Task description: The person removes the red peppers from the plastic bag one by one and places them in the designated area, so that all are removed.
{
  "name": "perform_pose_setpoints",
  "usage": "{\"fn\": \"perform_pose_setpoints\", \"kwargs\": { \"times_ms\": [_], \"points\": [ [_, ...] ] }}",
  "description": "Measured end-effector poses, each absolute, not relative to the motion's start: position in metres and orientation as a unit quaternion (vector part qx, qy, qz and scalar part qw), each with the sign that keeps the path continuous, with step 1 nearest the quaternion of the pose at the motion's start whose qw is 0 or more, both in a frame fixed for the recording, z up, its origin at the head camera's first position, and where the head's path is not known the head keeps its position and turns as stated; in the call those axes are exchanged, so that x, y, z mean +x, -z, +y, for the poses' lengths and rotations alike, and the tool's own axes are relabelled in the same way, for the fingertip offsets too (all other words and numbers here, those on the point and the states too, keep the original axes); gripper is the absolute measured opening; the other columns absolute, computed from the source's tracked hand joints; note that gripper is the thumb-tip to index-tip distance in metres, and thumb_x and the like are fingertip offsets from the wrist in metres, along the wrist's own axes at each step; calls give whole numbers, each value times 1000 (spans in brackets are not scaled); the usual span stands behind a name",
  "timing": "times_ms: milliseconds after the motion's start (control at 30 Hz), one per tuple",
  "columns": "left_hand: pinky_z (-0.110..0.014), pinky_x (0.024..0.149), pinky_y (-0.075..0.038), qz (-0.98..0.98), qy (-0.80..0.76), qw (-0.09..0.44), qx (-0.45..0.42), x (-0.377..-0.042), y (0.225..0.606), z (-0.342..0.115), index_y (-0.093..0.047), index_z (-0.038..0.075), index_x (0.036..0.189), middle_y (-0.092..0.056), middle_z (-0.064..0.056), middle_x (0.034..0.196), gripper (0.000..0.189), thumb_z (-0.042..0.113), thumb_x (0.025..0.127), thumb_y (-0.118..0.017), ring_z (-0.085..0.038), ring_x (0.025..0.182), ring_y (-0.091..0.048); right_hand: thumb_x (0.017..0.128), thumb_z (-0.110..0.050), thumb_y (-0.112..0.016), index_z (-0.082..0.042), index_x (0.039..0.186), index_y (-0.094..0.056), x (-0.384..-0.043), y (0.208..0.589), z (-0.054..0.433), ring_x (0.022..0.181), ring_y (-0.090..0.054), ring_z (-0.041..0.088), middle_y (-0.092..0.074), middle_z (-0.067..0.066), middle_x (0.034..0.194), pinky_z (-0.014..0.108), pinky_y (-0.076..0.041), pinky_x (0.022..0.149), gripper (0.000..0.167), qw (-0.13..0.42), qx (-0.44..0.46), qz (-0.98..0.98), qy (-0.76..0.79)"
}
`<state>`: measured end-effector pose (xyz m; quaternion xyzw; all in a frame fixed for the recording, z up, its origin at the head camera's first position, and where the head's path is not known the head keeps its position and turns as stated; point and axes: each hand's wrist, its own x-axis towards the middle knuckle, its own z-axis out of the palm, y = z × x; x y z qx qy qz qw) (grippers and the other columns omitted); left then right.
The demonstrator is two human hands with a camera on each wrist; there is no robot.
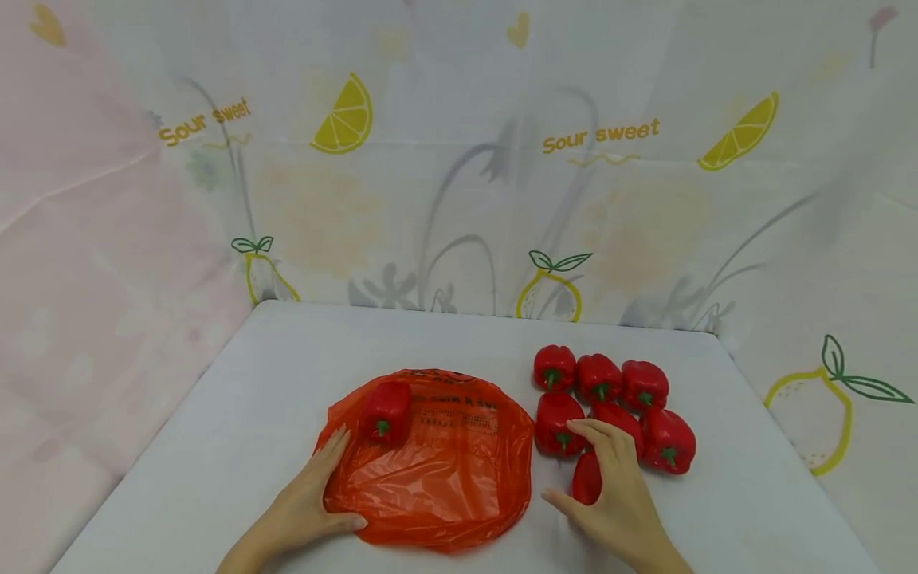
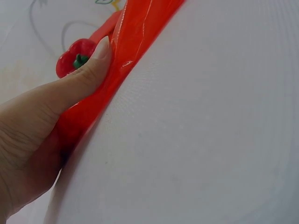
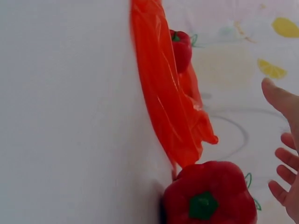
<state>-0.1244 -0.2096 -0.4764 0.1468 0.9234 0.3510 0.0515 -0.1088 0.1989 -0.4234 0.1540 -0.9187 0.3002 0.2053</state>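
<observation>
An orange-red plastic bag (image 1: 423, 486) lies spread into a round shape on the table, with dark print on its far part. One red bell pepper (image 1: 387, 406) with a green stem sits at its far left. My left hand (image 1: 304, 498) rests against the bag's left rim, fingers spread and thumb apart; the left wrist view shows the thumb (image 2: 86, 77) lying along the plastic. My right hand (image 1: 613, 494) hovers with thumb and fingers apart above a red bell pepper (image 1: 586, 478), partly hidden by it. In the right wrist view a gap separates the hand from a bell pepper (image 3: 212, 193).
Several more red bell peppers (image 1: 598, 376) stand close together right of the bag, beyond my right hand. A white table (image 1: 237, 414) lies under everything. Behind it and at both sides hangs a patterned cloth (image 1: 445, 199) with lemons and lettering.
</observation>
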Motion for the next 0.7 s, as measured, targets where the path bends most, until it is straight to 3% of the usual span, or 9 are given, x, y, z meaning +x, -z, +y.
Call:
{"fn": "perform_pose_setpoints", "kwargs": {
  "times_ms": [300,500,700],
  "points": [
    [-66,100,-32,923,-351,50,147,-125,476,-210,-21,0,152,-20,-21,157,117,58,68,-79,-47,139,-21,66,-38,-88,-18,135,-48,-114,410,175,124,-35,14,-43,-5,135,45,-53,86,82,211,217,-889,-343],
    [-67,100,-31,925,-349,50,144,-125,480,-211,-21,1,152,-20,-20,157,119,61,67,-78,-46,139,-21,74,-42,-82,-20,138,-43,-120,399,162,123,-38,15,-44,-3,134,33,-48,95,78,181,264,-874,-365],
    [-66,101,-30,923,-355,54,140,-125,483,-211,-20,1,152,-19,-19,157,119,62,67,-77,-45,140,-20,77,-35,-82,-22,137,-44,-124,390,145,120,-41,15,-44,-3,132,40,-52,90,72,159,308,-855,-387]
  ]
}}
